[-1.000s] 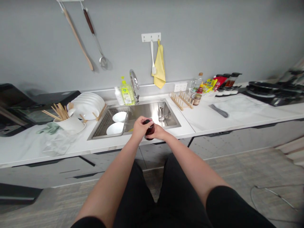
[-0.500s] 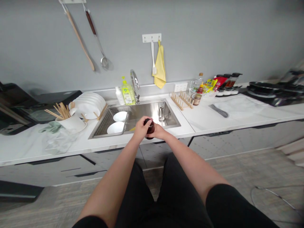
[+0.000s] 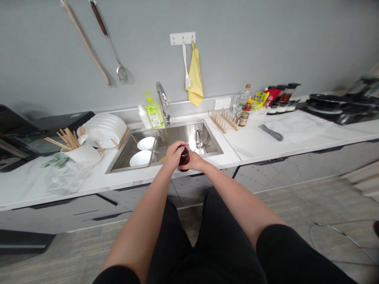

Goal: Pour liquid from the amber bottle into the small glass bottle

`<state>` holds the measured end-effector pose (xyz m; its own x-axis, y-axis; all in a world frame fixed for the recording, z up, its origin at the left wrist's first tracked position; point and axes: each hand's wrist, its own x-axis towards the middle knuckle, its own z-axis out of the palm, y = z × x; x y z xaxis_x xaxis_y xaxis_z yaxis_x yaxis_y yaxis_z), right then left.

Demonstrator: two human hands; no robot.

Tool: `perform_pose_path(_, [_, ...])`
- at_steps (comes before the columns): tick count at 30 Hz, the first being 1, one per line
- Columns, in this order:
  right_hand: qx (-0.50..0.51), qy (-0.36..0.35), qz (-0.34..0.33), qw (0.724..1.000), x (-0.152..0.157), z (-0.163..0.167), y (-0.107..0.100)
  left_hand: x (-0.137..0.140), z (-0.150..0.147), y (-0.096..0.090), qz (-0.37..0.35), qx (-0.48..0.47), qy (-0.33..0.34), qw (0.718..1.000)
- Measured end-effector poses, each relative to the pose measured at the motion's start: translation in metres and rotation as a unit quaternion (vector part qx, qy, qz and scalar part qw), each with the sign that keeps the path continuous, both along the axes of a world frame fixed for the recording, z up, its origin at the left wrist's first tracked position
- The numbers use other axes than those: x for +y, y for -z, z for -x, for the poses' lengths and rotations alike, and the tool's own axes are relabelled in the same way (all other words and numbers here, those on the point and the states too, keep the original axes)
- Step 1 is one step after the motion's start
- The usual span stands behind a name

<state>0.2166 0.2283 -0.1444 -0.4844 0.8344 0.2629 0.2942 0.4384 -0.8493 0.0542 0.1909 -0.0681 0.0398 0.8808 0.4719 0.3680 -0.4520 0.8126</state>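
A small dark reddish-brown jar [image 3: 184, 157] is held between both hands at the front edge of the sink [image 3: 179, 136]. My left hand [image 3: 173, 154] grips its upper part from the left, with the fingers curled over the top. From the right, my right hand [image 3: 195, 161] wraps around its lower body. Fingers cover much of the jar, so I cannot tell whether its lid is on. Behind the hands, two white bowls [image 3: 141, 158] sit in the wire basket [image 3: 126, 156] on the sink's left side.
A faucet [image 3: 161, 96], a soap bottle [image 3: 154, 113] and a white bottle [image 3: 144, 117] stand behind the sink. White plates [image 3: 103, 132] and a chopstick holder [image 3: 83, 155] are on the left. To the right are a wooden rack [image 3: 223, 120], another jar [image 3: 243, 118] and a condiment basket [image 3: 256, 113].
The view has shifted slightly, so the surroundings appear a little further left and up. My left hand has turned a little around the jar's top; both hands still hold it.
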Motion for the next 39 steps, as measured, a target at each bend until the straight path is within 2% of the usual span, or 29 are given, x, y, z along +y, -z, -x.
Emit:
perform_pose_path(5, [0.019,0.000,0.008,1.000,0.001,0.001,0.004,-0.003,-0.004,0.005,0.004,-0.023,-0.030,0.999])
perform_pose_path(9, [0.017,-0.007,0.011,1.000,-0.002,0.001,0.003,0.003,-0.014,0.001,0.019,-0.027,-0.093,0.995])
perform_pose_path(12, [0.021,-0.006,0.014,1.000,-0.003,0.001,0.000,0.005,-0.018,-0.003,0.030,-0.017,-0.116,0.993])
perform_pose_path(16, [0.017,-0.011,0.007,1.000,-0.002,0.000,-0.002,-0.002,-0.017,-0.003,0.015,-0.011,-0.099,0.995])
perform_pose_path(20, [0.017,-0.008,0.014,1.000,-0.002,0.000,-0.003,-0.011,-0.010,0.007,-0.041,-0.050,-0.047,0.997])
perform_pose_path(22, [0.016,-0.007,0.018,1.000,-0.003,0.000,-0.003,-0.012,-0.008,0.012,-0.043,-0.061,-0.039,0.996])
perform_pose_path(26, [0.003,-0.005,0.014,1.000,-0.004,0.000,-0.005,-0.008,-0.007,0.014,-0.015,-0.055,-0.060,0.997])
perform_pose_path(31, [0.014,-0.002,0.016,1.000,-0.004,0.000,-0.003,0.000,-0.013,0.006,0.001,-0.030,-0.094,0.995])
perform_pose_path(36, [0.011,-0.007,0.011,1.000,-0.002,0.001,-0.001,-0.006,-0.015,0.002,-0.002,-0.001,-0.099,0.995])
perform_pose_path(39, [0.014,-0.011,0.012,1.000,-0.001,0.002,0.001,-0.014,-0.010,0.005,-0.038,0.012,-0.079,0.996])
